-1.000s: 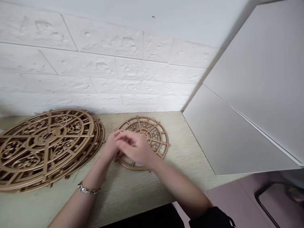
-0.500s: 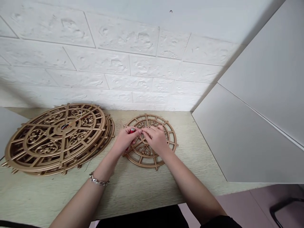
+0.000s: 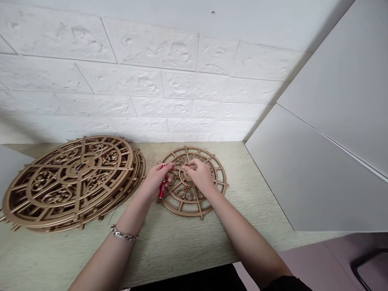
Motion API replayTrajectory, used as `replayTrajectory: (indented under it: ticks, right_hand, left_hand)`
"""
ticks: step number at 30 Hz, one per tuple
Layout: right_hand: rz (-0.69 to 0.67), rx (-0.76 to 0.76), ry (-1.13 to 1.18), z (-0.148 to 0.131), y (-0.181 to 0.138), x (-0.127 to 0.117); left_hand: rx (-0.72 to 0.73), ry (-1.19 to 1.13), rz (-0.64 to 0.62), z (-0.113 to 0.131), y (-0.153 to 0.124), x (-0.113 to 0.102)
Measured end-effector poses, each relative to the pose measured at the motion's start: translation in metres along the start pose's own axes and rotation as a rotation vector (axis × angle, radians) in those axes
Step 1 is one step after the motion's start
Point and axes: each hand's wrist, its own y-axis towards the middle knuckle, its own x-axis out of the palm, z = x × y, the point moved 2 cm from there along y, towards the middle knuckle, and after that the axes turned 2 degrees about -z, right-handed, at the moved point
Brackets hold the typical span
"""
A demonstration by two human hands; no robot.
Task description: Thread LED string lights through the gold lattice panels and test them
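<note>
A round gold openwork frame (image 3: pixel 181 207), with scrollwork and a small centre ring, lies flat on the table under both hands. My left hand (image 3: pixel 156 180) is closed around a slim red cylinder with silver ends (image 3: pixel 162 190), which looks like a battery, above the frame's left side. Its thumb and forefinger point towards my right hand (image 3: pixel 200 176). Over the frame's centre, the right fingertips are pinched together; whatever lies between them is too small to make out. A narrow gap separates the two hands' fingertips.
A stack of larger gold round frames (image 3: pixel 79 198) rests on the table (image 3: pixel 182 242) at the left, with thin wires on top. A white brick-pattern wall (image 3: pixel 178 85) stands behind. Grey panels (image 3: pixel 303 173) bound the right side.
My hands have drawn slightly apart; their fingertips were together before. The left hand has turned, so more of the red cylinder shows below it. The view has shifted a little.
</note>
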Motion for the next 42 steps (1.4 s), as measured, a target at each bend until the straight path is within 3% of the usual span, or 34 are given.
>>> replayTrajectory:
  ticks: [4,6,13,19,24,31,42]
  right_hand:
    - [-0.065,-0.07,-0.328,-0.003,-0.002,0.005]
    - [-0.08,-0.076,-0.359,-0.002,-0.002,0.006]
    - [0.115,-0.221,0.229,-0.008,-0.008,-0.002]
    - [0.056,-0.148,0.599,-0.017,-0.013,-0.005]
    - [-0.076,-0.07,0.656,-0.015,-0.012,-0.005]
    - [-0.096,-0.055,0.58,-0.012,-0.011,-0.001]
    - [-0.25,-0.019,0.71,-0.021,-0.015,0.007]
  left_hand:
    - [-0.02,0.013,-0.077,-0.004,-0.003,0.006]
    - [-0.017,0.009,-0.089,-0.005,-0.004,0.007]
    - [0.093,0.007,-0.038,-0.002,-0.003,0.006]
    - [0.141,0.096,-0.241,0.001,-0.01,0.01]
    - [0.151,0.154,-0.294,0.002,-0.016,0.014]
    - [0.102,-0.012,-0.388,0.001,-0.015,0.013]
    - [0.06,-0.041,-0.396,-0.008,-0.012,0.018]
